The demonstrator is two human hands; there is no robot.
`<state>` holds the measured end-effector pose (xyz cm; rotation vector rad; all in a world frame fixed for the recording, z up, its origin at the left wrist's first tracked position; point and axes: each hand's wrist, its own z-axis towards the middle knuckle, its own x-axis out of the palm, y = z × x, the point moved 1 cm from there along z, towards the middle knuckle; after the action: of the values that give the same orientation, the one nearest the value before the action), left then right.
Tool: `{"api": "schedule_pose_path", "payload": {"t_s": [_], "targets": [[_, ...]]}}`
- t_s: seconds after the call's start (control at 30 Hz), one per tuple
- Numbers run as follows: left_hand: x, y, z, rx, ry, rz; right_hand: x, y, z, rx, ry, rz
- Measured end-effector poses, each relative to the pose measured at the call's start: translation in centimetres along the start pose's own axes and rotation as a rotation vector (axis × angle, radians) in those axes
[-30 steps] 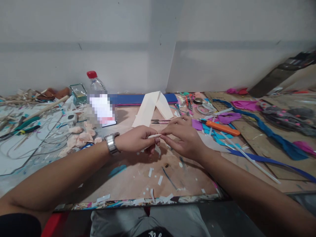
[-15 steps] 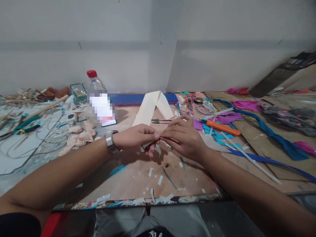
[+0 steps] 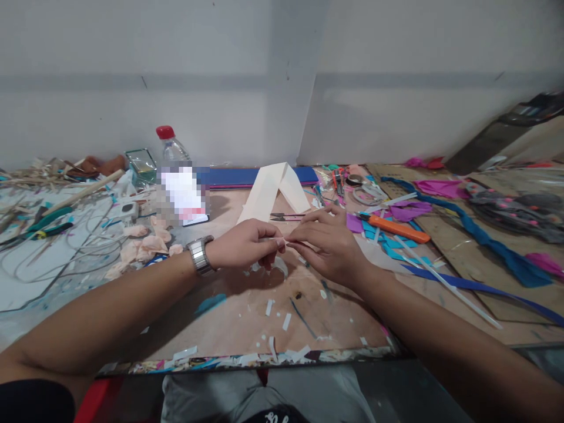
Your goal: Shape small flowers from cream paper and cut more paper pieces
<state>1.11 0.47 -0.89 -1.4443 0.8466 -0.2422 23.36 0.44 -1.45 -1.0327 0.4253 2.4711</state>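
Observation:
My left hand (image 3: 247, 245), with a metal watch (image 3: 201, 256) on its wrist, is closed in a pinch above the middle of the table. My right hand (image 3: 328, 244) meets it from the other side, thumb and fingertips pressed together. A sliver of something pale shows between the fingertips of both hands, too small and covered to name. Just behind the hands, a cream paper strip (image 3: 259, 197) stands folded in a peak. Small scissors (image 3: 286, 217) lie beside my right fingertips, partly hidden by them.
Further left are a lit phone (image 3: 184, 197), a bottle (image 3: 171, 144), peach-coloured crumpled pieces (image 3: 145, 247) and green-handled pliers (image 3: 50, 220). An orange utility knife (image 3: 394, 228), a blue ribbon (image 3: 484, 291) and cardboard (image 3: 458, 264) lie right. Paper scraps (image 3: 286, 321) dot the front.
The fingers of my left hand have curled in and shifted slightly, and its lower fingers show less. My right hand stays nearly in place, fingertips still meeting the left.

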Motion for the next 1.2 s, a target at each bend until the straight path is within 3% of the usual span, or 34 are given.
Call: {"api": "schedule_pose_path", "payload": {"t_s": [0.23, 0.6, 0.73, 1.2], "targets": [[0.0, -0.2, 0.0, 0.013, 0.004, -0.005, -0.1, 0.1, 0.0, 0.009, 0.014, -0.012], [0.3, -0.3, -0.3, 0.297, -0.219, 0.594, 0.1, 0.0, -0.1, 0.094, 0.014, -0.031], [0.7, -0.2, -0.2, 0.337, -0.279, 0.797, 0.0, 0.1, -0.1, 0.115, 0.017, -0.009], [1.2, 0.1, -0.7, 0.431, -0.330, 1.111, 0.4, -0.1, -0.2, 0.189, 0.075, 0.040]]}}
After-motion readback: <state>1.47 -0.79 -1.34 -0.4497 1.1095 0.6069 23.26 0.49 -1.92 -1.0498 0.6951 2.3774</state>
